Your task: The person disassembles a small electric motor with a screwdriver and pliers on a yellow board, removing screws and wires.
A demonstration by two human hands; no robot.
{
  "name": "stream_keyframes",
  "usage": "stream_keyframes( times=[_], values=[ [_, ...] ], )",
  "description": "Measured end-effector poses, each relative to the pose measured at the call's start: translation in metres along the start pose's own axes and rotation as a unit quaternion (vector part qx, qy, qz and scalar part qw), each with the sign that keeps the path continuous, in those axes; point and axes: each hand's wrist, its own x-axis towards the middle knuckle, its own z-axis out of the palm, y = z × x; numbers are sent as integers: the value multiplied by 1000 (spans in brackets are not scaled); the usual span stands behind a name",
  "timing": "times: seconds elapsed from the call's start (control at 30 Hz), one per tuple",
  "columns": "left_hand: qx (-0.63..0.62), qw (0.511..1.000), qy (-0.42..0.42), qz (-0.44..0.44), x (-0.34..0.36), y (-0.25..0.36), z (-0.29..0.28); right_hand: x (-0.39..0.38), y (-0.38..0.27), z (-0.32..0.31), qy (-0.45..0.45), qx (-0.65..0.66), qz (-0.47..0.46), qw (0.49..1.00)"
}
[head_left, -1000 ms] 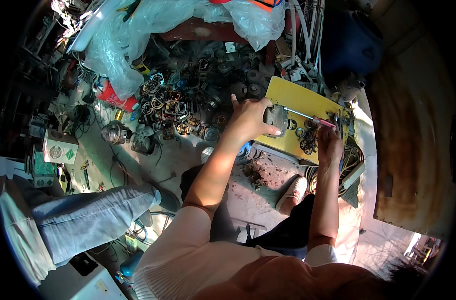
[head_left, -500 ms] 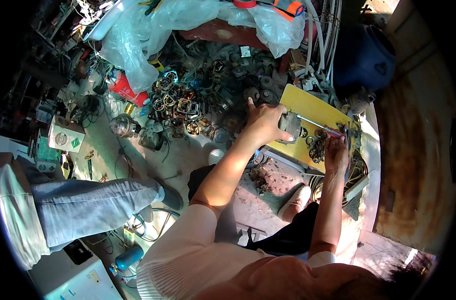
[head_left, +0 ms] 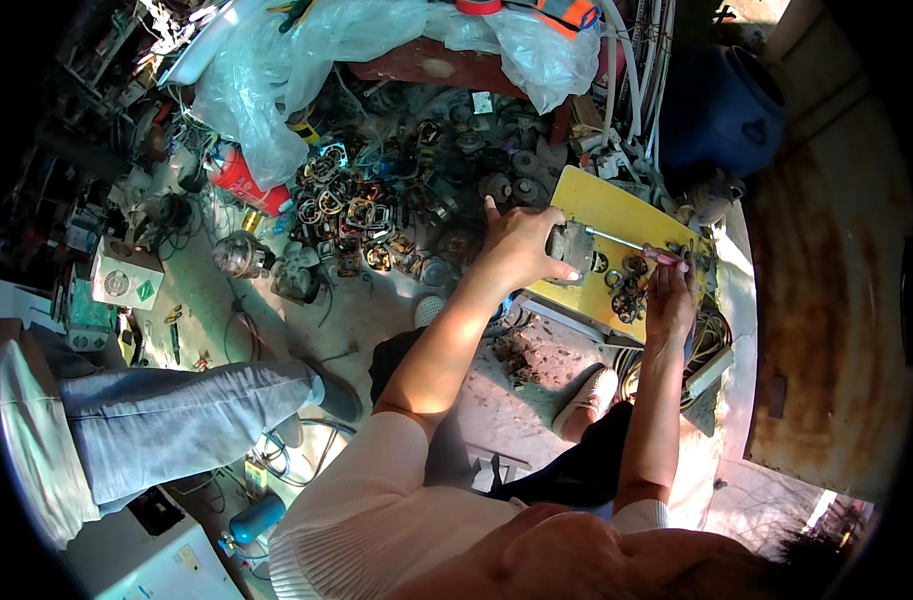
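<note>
My left hand (head_left: 521, 247) grips a grey, dirty metal motor part (head_left: 572, 255) at the left side of a yellow board (head_left: 596, 190). A screwdriver (head_left: 666, 256) with a pinkish handle lies almost level, its long steel shaft reaching left to the top of that part; whether the tip is seated in it I cannot tell. My right hand (head_left: 669, 295) holds the handle from below with bent fingers. Between the two hands, several small metal rings (head_left: 631, 290) lie heaped on the board.
Copper-wound motor cores (head_left: 346, 215), clear plastic sheeting (head_left: 276, 120) and a red container (head_left: 246, 185) crowd the back. A blue drum (head_left: 716, 115) and rusty panel (head_left: 816, 330) stand right. Another person's jeans-clad leg (head_left: 196, 410) extends from the left, near a small blue cylinder (head_left: 256, 520).
The whole view has shifted slightly with the head. My fingers on the screwdriver handle have changed position a little; my left hand keeps its hold on the metal part.
</note>
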Motion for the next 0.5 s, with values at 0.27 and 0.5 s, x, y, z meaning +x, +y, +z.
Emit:
stream_keyframes(
  times=[0.27, 0.5],
  values=[
    [19, 1000, 2, -5, 3, -1, 2, 8, -7, -8, -7, -41, -5, 999],
    [15, 1000, 0, -8, 1, 0, -2, -8, -14, 12, 12, -65, 0, 998]
  ],
)
